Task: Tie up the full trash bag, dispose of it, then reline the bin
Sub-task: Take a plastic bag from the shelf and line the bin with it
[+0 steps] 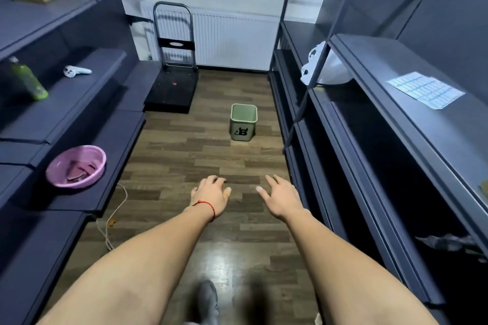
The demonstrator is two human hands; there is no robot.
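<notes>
A small green bin [243, 122] with a black figure on its front stands on the wooden floor ahead, in the aisle between two shelf rows. Its inside looks bare, with no liner visible. My left hand [211, 194], with a red string at the wrist, and my right hand [281, 198] are stretched forward side by side, palms down, fingers spread, holding nothing. Both hover well short of the bin. A white plastic bag [324, 67] lies on a right-hand shelf.
Dark shelving lines both sides of the narrow aisle. A pink basin [76, 166], a green bottle [27, 80] and a white controller [76, 71] sit on the left shelves. A black platform trolley [173, 87] stands at the far left by a radiator. A cord [111, 219] trails on the floor.
</notes>
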